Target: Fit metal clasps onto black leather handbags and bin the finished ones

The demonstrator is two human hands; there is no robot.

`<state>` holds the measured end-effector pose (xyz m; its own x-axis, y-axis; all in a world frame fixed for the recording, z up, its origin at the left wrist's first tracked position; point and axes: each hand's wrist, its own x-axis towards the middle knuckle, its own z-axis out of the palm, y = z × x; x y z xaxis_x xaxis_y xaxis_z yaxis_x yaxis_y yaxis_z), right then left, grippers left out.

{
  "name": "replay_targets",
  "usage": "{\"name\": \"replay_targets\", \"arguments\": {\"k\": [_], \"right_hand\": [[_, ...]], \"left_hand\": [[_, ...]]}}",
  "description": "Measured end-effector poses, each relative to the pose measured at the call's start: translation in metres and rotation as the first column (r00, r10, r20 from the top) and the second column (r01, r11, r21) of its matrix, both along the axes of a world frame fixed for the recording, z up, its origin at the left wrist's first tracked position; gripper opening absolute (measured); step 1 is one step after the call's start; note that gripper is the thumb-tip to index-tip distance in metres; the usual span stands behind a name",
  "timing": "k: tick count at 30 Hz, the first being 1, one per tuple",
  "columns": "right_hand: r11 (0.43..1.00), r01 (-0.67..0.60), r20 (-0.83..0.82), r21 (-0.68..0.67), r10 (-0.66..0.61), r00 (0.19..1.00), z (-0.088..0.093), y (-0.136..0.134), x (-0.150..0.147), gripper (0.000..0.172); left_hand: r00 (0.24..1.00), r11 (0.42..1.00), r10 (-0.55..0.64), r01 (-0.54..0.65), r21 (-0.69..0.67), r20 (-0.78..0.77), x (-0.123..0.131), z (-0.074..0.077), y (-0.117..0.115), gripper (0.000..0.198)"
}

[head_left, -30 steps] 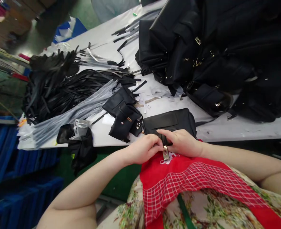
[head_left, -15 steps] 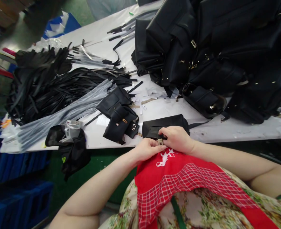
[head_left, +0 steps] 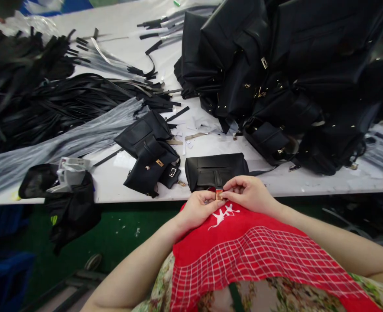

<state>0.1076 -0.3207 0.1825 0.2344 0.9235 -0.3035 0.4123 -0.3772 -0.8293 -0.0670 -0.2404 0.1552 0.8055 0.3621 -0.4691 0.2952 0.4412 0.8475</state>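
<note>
A small black handbag (head_left: 201,167) lies at the table's front edge, a short strap (head_left: 217,178) running down its middle towards me. At the strap's near end is a gold metal clasp (head_left: 219,195) reflecting red. My left hand (head_left: 198,210) is closed, pinching the clasp from the left between thumb and fingers. From the right, my right hand (head_left: 251,195) is closed too, its thumb and forefinger pinched on the clasp's right side. The curled fingers partly hide the strap end. Left of this bag lie black bag pieces (head_left: 147,169) with a gold turn-lock and buckle.
Black bags (head_left: 230,65) are heaped at the right and back of the white table (head_left: 152,190). Black straps (head_left: 81,99) and plastic-wrapped strips (head_left: 58,130) cover the left. A black pouch (head_left: 71,216) hangs over the front edge. Paper scraps (head_left: 194,134) lie mid-table.
The view has shifted, so table items appear further left. My right hand has drawn back right from the bag's front, uncovering the strap; its fingertips now meet the clasp. My left hand stays on it.
</note>
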Motion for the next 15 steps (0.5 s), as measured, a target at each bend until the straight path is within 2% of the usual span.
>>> {"name": "replay_targets", "arguments": {"k": [3,6,11,15], "right_hand": [[0.999,0.021,-0.032,-0.036,-0.022,0.999,-0.002,0.004,0.000,0.021],[0.999,0.026,0.013,-0.044,-0.025,1.000,-0.001,0.006,-0.001,0.019],[0.999,-0.031,0.158,0.042,0.024,0.987,0.002,0.008,-0.007,0.019],[0.993,-0.093,0.215,0.075,0.075,0.974,0.005,0.005,-0.011,0.018]], "left_hand": [[1.000,0.996,-0.005,0.004,0.086,0.007,0.000,-0.002,0.000,0.028],[1.000,0.981,-0.012,0.015,0.193,-0.014,0.001,0.000,0.001,0.026],[0.995,0.903,0.009,0.036,0.428,-0.102,0.003,0.001,-0.001,0.033],[0.986,0.854,0.072,0.018,0.521,-0.152,0.006,-0.002,-0.006,0.039]]}}
